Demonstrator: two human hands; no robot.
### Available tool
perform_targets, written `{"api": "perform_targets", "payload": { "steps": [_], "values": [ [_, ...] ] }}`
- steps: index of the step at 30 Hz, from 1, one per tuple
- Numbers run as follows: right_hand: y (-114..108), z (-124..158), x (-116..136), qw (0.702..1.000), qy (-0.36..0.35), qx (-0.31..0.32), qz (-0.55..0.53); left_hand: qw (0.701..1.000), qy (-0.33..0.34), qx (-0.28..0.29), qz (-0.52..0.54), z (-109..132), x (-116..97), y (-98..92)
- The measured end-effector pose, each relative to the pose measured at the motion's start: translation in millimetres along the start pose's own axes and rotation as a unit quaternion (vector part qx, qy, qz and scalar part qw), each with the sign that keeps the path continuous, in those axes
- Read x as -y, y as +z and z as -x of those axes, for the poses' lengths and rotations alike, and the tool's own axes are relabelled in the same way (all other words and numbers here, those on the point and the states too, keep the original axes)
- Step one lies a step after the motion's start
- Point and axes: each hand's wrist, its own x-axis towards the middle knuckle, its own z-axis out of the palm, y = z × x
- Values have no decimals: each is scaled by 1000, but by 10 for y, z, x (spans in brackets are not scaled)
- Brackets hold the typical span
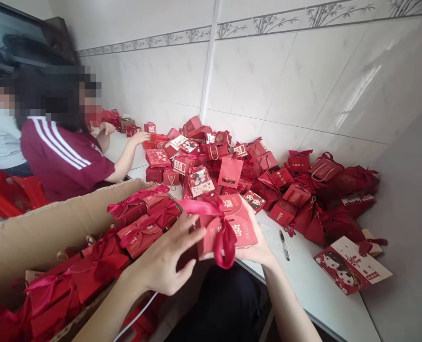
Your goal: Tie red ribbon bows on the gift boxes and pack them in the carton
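In the middle of the head view is a red gift box (244, 225) with gold characters and a dark pink ribbon (225, 242) hanging across its front. My right hand (258, 249) grips the box from its right side and underneath, over the table's near edge. To the left of the box, my left hand (170, 251) has its fingers spread, its fingertips close to the ribbon. Whether those fingertips touch the box I cannot tell. Close by on the left, a cardboard carton (14, 232) holds several ribbon-tied red boxes (139, 235).
A heap of red gift boxes and bags (253, 166) covers the white table (303, 280) along the tiled wall. A black pen (284, 245) lies on a written sheet (269, 235). A printed card box (351, 266) is at right. A co-worker in a maroon shirt (61, 156) sits at left.
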Motion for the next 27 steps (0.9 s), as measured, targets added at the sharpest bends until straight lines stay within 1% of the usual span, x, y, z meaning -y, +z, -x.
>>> {"api": "perform_targets", "payload": {
  "steps": [2,3,4,6,7,8,9,11,13,14,15,17,19,20,21,22,24,25,26,27],
  "values": [
    [-24,-14,-4,999,-41,-28,11,990,-119,-6,81,44,-38,-78],
    [-31,-16,-12,996,-61,-52,27,975,-177,-29,128,58,-60,-127],
    [-33,-15,-26,993,-80,-75,43,957,-228,-64,166,64,-84,-179],
    [-14,1,-68,987,-107,-100,60,923,-301,-134,197,47,-136,-281],
    [7,14,-92,986,-115,-103,58,916,-319,-144,194,24,-162,-325],
    [35,29,-114,986,-118,-103,51,918,-325,-133,186,-9,-187,-360],
    [66,46,-134,987,-117,-102,38,925,-322,-101,176,-50,-207,-385],
    [128,79,-163,989,-109,-95,2,940,-307,2,151,-151,-230,-395],
    [170,106,-185,991,-105,-80,-35,942,-301,94,116,-263,-225,-350],
    [179,115,-198,991,-103,-69,-50,940,-301,126,103,-314,-213,-311],
    [179,120,-215,992,-98,-54,-64,938,-299,147,99,-358,-197,-268],
    [163,121,-256,994,-75,-11,-82,937,-289,153,119,-411,-159,-189],
    [138,114,-302,995,-38,40,-80,934,-293,118,168,-408,-117,-151],
    [129,109,-324,995,-22,64,-72,925,-312,85,200,-385,-95,-156],
    [125,104,-346,994,-12,83,-63,905,-347,47,239,-350,-74,-177],
    [126,101,-373,993,-5,99,-59,874,-395,4,284,-305,-56,-212],
    [140,103,-459,991,9,119,-59,782,-497,-83,366,-197,-32,-315],
    [152,109,-531,991,19,122,-57,739,-534,-120,393,-137,-26,-374],
    [165,120,-629,991,33,121,-46,708,-558,-153,406,-76,-24,-435],
    [178,135,-756,992,48,116,-21,692,-570,-177,407,-14,-25,-495]
  ]
}}
